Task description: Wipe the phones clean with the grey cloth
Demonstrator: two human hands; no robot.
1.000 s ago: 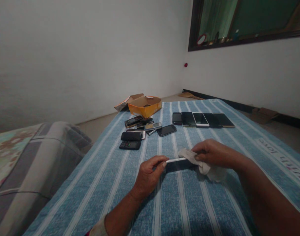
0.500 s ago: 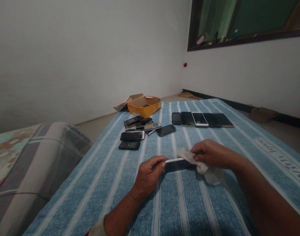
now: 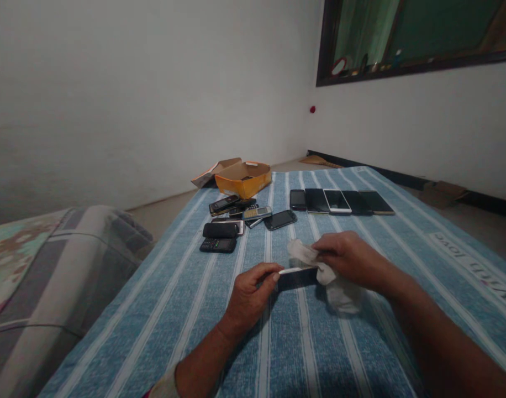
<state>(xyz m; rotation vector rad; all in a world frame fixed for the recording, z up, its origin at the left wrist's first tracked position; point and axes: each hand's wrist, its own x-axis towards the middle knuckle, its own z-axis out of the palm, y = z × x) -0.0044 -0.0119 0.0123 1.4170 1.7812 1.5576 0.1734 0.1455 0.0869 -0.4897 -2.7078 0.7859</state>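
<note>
Fingers pinched close, I have the blue striped cover [image 3: 153, 331] below me; my right hand [image 3: 350, 257] bunches a crumpled white cloth [image 3: 341, 293] against the right end of a slim phone [image 3: 295, 279], my left hand [image 3: 252, 292] gripping its left. Between them, above the cover, the phone shows me a flat, dark side, its thin upper edge whitish.

Left sleeve [image 3: 165, 383] greyish-beige, apparently reddish lower down

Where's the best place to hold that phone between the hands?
Probably hold the phone by its left end, pinched from the left as the left hand does: its body is thin and flat, and the white cloth in the right hand hides its right end.
</note>
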